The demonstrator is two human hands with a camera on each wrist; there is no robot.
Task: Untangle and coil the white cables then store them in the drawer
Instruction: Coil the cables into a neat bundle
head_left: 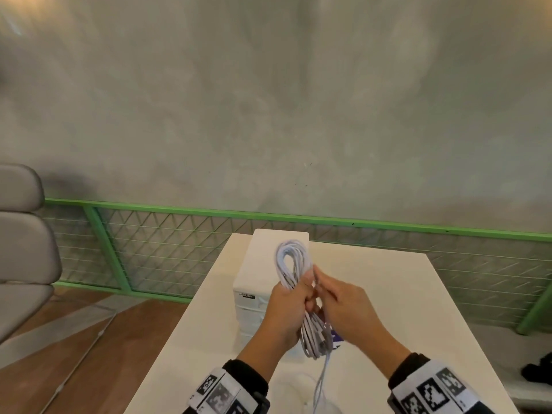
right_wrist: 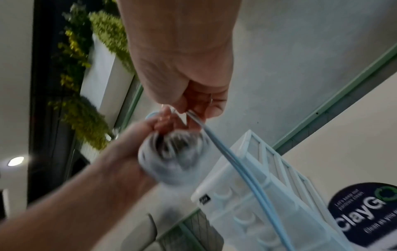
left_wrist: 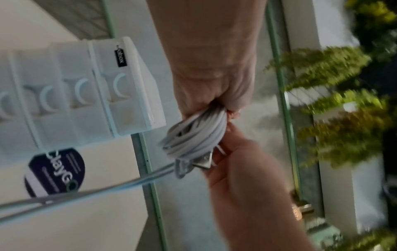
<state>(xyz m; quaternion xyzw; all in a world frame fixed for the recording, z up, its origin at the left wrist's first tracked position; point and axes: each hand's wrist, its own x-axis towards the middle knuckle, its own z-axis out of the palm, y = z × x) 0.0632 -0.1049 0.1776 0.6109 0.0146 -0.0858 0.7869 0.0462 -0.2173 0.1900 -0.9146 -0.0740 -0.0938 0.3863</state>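
My left hand (head_left: 291, 306) grips a long coil of white cable (head_left: 289, 261) around its middle, above the table; loops stick out above and below the fist (head_left: 316, 336). My right hand (head_left: 331, 297) pinches loose cable strands (right_wrist: 217, 144) right beside the left fist. Two free strands (head_left: 321, 383) hang down toward the table. In the left wrist view the coil (left_wrist: 193, 137) bulges from the left fist (left_wrist: 212, 95). A white drawer unit (head_left: 254, 282) stands on the table behind the hands, its drawers (left_wrist: 75, 95) closed.
The white table (head_left: 388, 309) runs to a green railing with wire mesh (head_left: 149, 234). A dark round sticker (left_wrist: 55, 171) lies on the table by the drawer unit. A grey chair (head_left: 21, 234) stands at the left. Dark objects (head_left: 537, 372) lie on the floor at the right.
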